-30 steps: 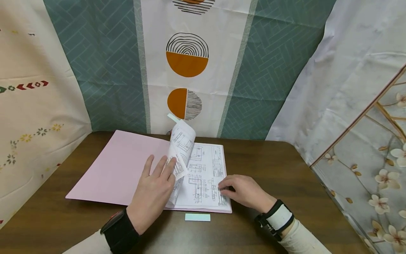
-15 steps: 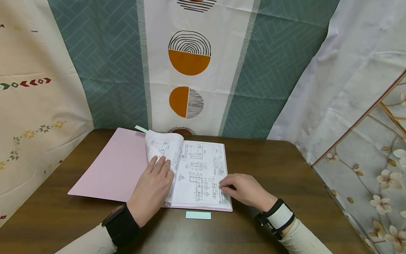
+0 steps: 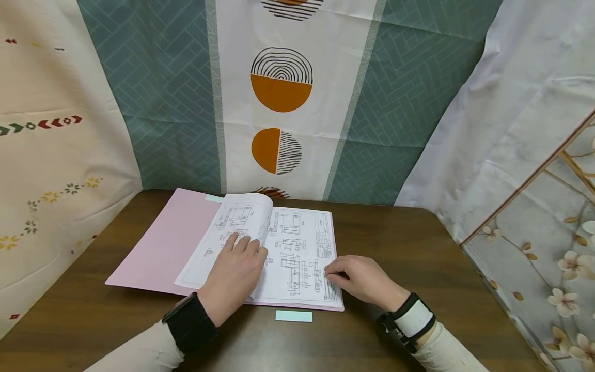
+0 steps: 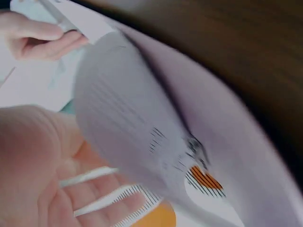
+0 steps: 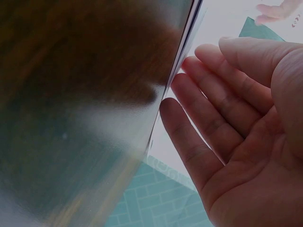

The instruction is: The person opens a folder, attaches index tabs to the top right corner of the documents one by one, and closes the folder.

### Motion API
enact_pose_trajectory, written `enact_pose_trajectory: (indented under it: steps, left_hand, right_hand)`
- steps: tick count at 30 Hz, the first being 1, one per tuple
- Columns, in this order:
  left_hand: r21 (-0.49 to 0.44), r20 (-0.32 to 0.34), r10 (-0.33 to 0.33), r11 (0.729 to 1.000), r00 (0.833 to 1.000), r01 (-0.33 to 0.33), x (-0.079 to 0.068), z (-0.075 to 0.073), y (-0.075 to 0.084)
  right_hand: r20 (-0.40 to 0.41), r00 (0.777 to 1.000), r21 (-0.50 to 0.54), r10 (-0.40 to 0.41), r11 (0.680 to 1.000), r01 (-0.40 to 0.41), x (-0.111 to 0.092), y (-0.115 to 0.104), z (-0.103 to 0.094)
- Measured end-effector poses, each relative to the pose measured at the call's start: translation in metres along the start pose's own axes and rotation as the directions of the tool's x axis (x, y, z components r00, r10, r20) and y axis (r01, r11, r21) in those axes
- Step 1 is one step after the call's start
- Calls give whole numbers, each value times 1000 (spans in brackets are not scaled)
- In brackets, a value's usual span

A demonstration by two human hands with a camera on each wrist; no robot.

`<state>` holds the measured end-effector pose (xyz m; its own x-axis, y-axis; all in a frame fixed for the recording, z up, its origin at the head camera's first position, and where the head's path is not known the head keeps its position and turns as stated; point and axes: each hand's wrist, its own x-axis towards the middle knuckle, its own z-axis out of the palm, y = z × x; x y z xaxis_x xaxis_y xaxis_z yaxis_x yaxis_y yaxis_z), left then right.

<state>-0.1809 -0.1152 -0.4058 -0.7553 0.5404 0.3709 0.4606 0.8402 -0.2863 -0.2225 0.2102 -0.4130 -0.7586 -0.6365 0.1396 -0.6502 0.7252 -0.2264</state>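
Observation:
A pink folder point(image 3: 153, 253) lies spread on the table, holding sheets of technical drawings. One turned drawing sheet point(image 3: 209, 253) slopes over the left cover, curving up near the spine. On that sheet rests my left hand point(image 3: 238, 271), its fingers extended and spread a little; the left wrist view shows the bent paper point(image 4: 128, 104) beside this palm point(image 4: 38, 165). My right hand point(image 3: 362, 276) sits at the right edge of the lower drawing stack point(image 3: 302, 245), fingers gently bent. In the right wrist view, its fingertips touch the sheet edges, nothing gripped.
A pale green paper strip point(image 3: 294, 315) lies on the brown wooden table point(image 3: 381, 232) in front of the folder. Another pale green tab point(image 3: 214, 198) shows above the turned sheet. Patterned fabric point(image 3: 279, 170) hangs behind the table and along both sides.
The curled sheet has swung left and flattened over the pink cover, its tab moving with it. My left hand has shifted slightly right while smoothing across it. The right hand stays at the edge.

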Motion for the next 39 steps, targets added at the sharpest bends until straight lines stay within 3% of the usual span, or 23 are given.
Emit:
enact_pose_trajectory:
  steps: [6,10,14,24,39]
  left_hand:
    - [-36,90,88,996,992,-85,17,3,13]
    - [-27,181,58,998,982,-54,23,4,15]
    - [-37,225,16,999,974,-8,25,4,13]
    - [-99,245,2,995,970,23,22,12,6]
    - [-63,213,40,998,976,-27,21,16,5]
  right_hand:
    - [-11,1000,1,6,1000,-6,-3,0,1]
    - [-10,1000,-1,5,1000,-5,-2,-1,1]
    - [-8,1000,-1,10,1000,-10,-1,-1,0]
    - [-2,1000,-4,13,1000,-13,1,0,1]
    - [10,999,1,38,999,-38,2,-2,0]
